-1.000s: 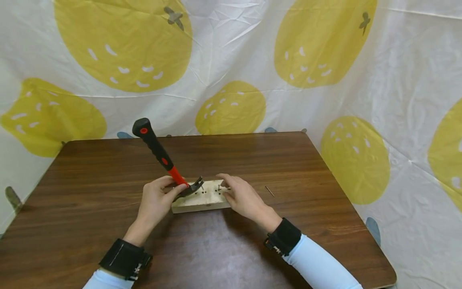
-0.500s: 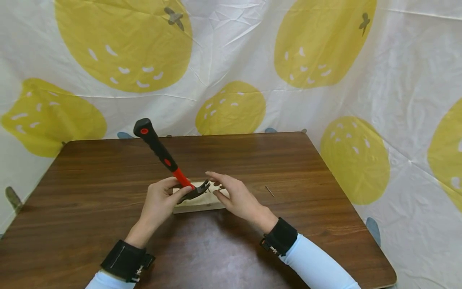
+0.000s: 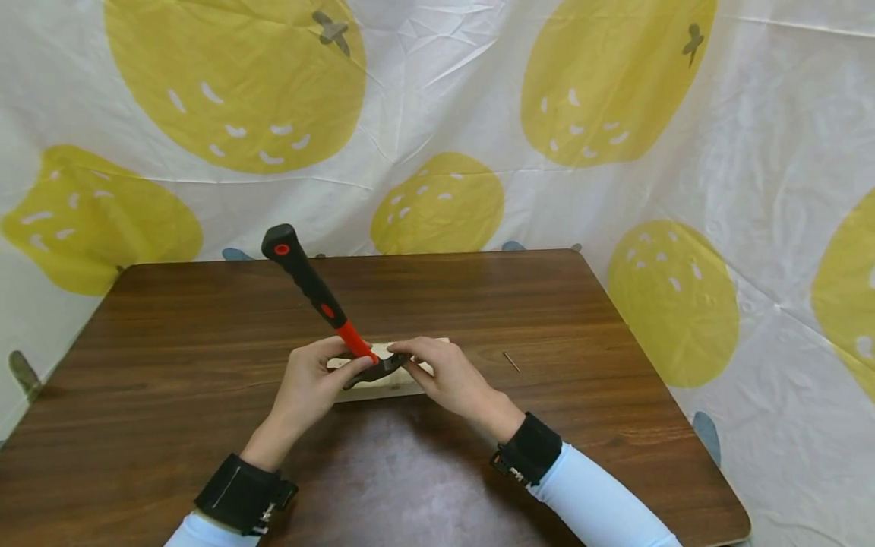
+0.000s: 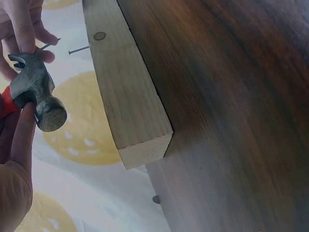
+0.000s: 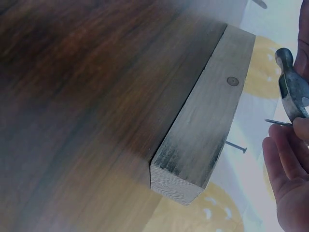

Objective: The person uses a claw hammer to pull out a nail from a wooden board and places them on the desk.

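My left hand [image 3: 307, 384] grips a claw hammer [image 3: 311, 289] close to its head, the black and red handle slanting up and away to the left. A pale wooden block [image 3: 384, 392] lies below, partly covered by both hands. At the hammer's claw, my right hand [image 3: 454, 380] pinches a nail [image 5: 276, 122] between thumb and fingers. The nail's pointed end sticks out past the fingertips, clear of the block in the right wrist view. Another nail [image 5: 236, 146] stands up from the block's top face, its head raised.
A loose nail [image 3: 511, 362] lies on the brown wooden table [image 3: 547, 304], right of the block. Behind the table hangs a white sheet [image 3: 424, 91] with a yellow fruit print. Each wrist wears a black strap [image 3: 239, 494] with a camera.
The left hand has moved the hammer a little to the right over the block. The right hand has moved left to the claw, its fingers closing on the nail there.
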